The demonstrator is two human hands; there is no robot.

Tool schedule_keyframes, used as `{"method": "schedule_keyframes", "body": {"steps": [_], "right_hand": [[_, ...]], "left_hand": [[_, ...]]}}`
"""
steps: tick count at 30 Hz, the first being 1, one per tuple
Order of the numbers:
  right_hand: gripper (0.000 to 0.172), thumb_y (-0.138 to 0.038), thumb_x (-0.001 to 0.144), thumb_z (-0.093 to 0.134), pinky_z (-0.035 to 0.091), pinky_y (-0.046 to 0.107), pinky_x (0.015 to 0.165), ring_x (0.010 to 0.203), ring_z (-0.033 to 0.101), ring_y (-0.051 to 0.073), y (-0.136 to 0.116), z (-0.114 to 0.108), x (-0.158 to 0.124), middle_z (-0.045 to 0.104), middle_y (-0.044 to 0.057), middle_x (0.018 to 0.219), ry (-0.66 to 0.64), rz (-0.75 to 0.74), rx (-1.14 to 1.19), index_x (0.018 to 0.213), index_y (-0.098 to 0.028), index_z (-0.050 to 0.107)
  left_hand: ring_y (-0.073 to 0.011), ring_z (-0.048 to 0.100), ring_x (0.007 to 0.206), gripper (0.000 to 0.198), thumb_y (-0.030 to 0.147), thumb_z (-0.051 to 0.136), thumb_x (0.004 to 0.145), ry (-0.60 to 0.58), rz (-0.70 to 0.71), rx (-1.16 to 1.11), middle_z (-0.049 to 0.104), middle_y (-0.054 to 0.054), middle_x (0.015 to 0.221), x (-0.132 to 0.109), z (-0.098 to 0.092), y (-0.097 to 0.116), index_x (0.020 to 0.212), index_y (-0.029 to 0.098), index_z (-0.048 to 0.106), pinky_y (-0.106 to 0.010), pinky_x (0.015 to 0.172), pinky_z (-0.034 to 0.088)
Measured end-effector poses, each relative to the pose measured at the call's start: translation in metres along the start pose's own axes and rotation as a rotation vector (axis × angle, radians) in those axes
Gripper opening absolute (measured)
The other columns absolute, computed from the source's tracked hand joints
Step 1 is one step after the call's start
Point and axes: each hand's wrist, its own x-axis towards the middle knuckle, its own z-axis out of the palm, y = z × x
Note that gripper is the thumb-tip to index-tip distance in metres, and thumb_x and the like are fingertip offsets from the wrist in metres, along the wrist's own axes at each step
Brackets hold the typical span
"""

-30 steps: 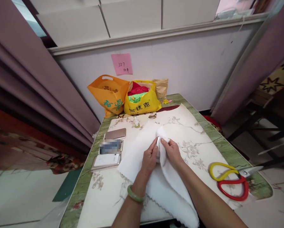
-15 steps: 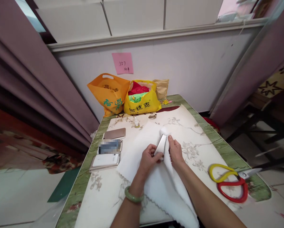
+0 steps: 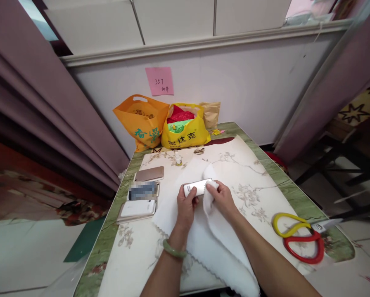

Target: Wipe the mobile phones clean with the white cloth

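Over the middle of the table I hold a slim silver-white phone-like device (image 3: 200,187) lying nearly level, a patch of small dark dots at its left end. My left hand (image 3: 186,206) grips that end, thumb across the face. At the other end my right hand (image 3: 224,201) pinches a fold of white cloth (image 3: 212,247) against the device. The cloth drapes down over the near table edge, its border zigzag-cut. A green bangle (image 3: 174,248) circles my left wrist. The underside of the device is hidden.
Several phones (image 3: 138,208) lie in a column on the left. Large scissors (image 3: 310,231) with yellow and red handles rest at the right edge. A small bottle (image 3: 178,159), an orange bag (image 3: 144,128) and a stuffed yellow bag (image 3: 188,138) stand at the back.
The device has turned from steeply tilted to nearly level, with its dotted face now showing. My right hand has brought the cloth fold onto its right end.
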Motion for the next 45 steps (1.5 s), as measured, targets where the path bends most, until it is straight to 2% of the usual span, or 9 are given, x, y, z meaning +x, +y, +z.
{"method": "schedule_keyframes", "body": {"steps": [3, 8, 15, 22, 27, 32, 36, 41, 45], "right_hand": [[0.044, -0.063, 0.079, 0.058, 0.035, 0.024, 0.05, 0.052, 0.042, 0.012, 0.0, -0.001, 0.0, 0.05, -0.004, 0.056, 0.073, 0.041, 0.076, 0.075, -0.019, 0.057], [0.052, -0.067, 0.083, 0.049, 0.032, 0.025, 0.047, 0.047, 0.035, 0.011, 0.0, -0.002, 0.002, 0.039, -0.005, 0.048, 0.203, 0.14, 0.113, 0.059, -0.022, 0.04], [0.047, -0.066, 0.077, 0.057, 0.034, 0.024, 0.049, 0.055, 0.044, 0.014, -0.002, -0.001, 0.0, 0.052, -0.003, 0.057, 0.084, 0.023, -0.004, 0.07, -0.02, 0.053], [0.051, -0.067, 0.086, 0.043, 0.032, 0.027, 0.049, 0.05, 0.039, 0.014, 0.004, -0.002, 0.003, 0.043, -0.004, 0.049, 0.217, 0.128, 0.006, 0.059, -0.023, 0.041], [0.048, -0.065, 0.084, 0.049, 0.033, 0.025, 0.049, 0.052, 0.041, 0.013, 0.005, -0.001, 0.003, 0.046, -0.004, 0.053, 0.165, 0.086, 0.017, 0.065, -0.021, 0.048], [0.044, -0.061, 0.07, 0.068, 0.035, 0.024, 0.05, 0.055, 0.045, 0.013, 0.001, -0.003, 0.004, 0.054, -0.003, 0.06, 0.033, 0.016, -0.059, 0.077, -0.018, 0.06], [0.045, -0.061, 0.063, 0.072, 0.035, 0.024, 0.049, 0.056, 0.047, 0.014, -0.003, -0.006, 0.003, 0.056, -0.002, 0.057, -0.007, 0.032, -0.09, 0.073, -0.018, 0.062], [0.051, -0.066, 0.079, 0.053, 0.033, 0.025, 0.049, 0.053, 0.044, 0.014, -0.004, -0.006, 0.002, 0.051, -0.001, 0.052, 0.083, 0.086, -0.099, 0.058, -0.02, 0.051], [0.057, -0.067, 0.087, 0.037, 0.033, 0.027, 0.051, 0.053, 0.042, 0.015, -0.002, -0.004, 0.002, 0.049, 0.0, 0.052, 0.141, 0.124, -0.13, 0.055, -0.021, 0.047]], "left_hand": [[-0.0053, 0.045, 0.044, 0.034, 0.04, 0.073, 0.071, -0.078, 0.001, 0.071, 0.051, 0.008, 0.056, -0.004, 0.0, 0.003, 0.088, 0.02, 0.052, -0.016, 0.041, 0.031], [-0.0065, 0.049, 0.047, 0.035, 0.041, 0.073, 0.071, -0.123, 0.025, 0.135, 0.053, 0.007, 0.06, -0.013, 0.001, 0.006, 0.09, 0.021, 0.051, -0.017, 0.043, 0.035], [-0.0067, 0.047, 0.046, 0.035, 0.042, 0.071, 0.074, -0.028, 0.071, 0.16, 0.051, 0.008, 0.06, -0.011, 0.001, 0.002, 0.091, 0.021, 0.048, -0.017, 0.041, 0.035], [-0.0074, 0.047, 0.046, 0.032, 0.04, 0.071, 0.075, -0.083, 0.061, 0.186, 0.052, 0.008, 0.056, -0.012, 0.001, 0.0, 0.091, 0.021, 0.05, -0.018, 0.043, 0.036], [-0.007, 0.049, 0.049, 0.034, 0.035, 0.077, 0.069, -0.017, 0.054, 0.105, 0.056, 0.007, 0.06, -0.007, 0.0, -0.002, 0.087, 0.019, 0.053, -0.019, 0.047, 0.04], [-0.0061, 0.051, 0.054, 0.038, 0.028, 0.081, 0.062, 0.007, 0.017, -0.027, 0.059, 0.005, 0.067, -0.005, -0.002, -0.001, 0.09, 0.016, 0.059, -0.019, 0.053, 0.042], [-0.0062, 0.051, 0.054, 0.035, 0.027, 0.081, 0.061, -0.009, -0.037, -0.073, 0.058, 0.005, 0.064, -0.005, -0.002, 0.0, 0.087, 0.015, 0.061, -0.019, 0.052, 0.041], [-0.007, 0.053, 0.055, 0.034, 0.027, 0.081, 0.061, -0.037, -0.017, -0.067, 0.061, 0.004, 0.068, -0.008, 0.001, 0.002, 0.088, 0.016, 0.063, -0.021, 0.054, 0.044], [-0.0174, 0.066, 0.08, 0.037, 0.03, 0.079, 0.066, -0.107, -0.019, -0.057, 0.071, -0.005, 0.091, -0.011, 0.005, 0.001, 0.098, 0.015, 0.067, -0.031, 0.075, 0.054]]}}
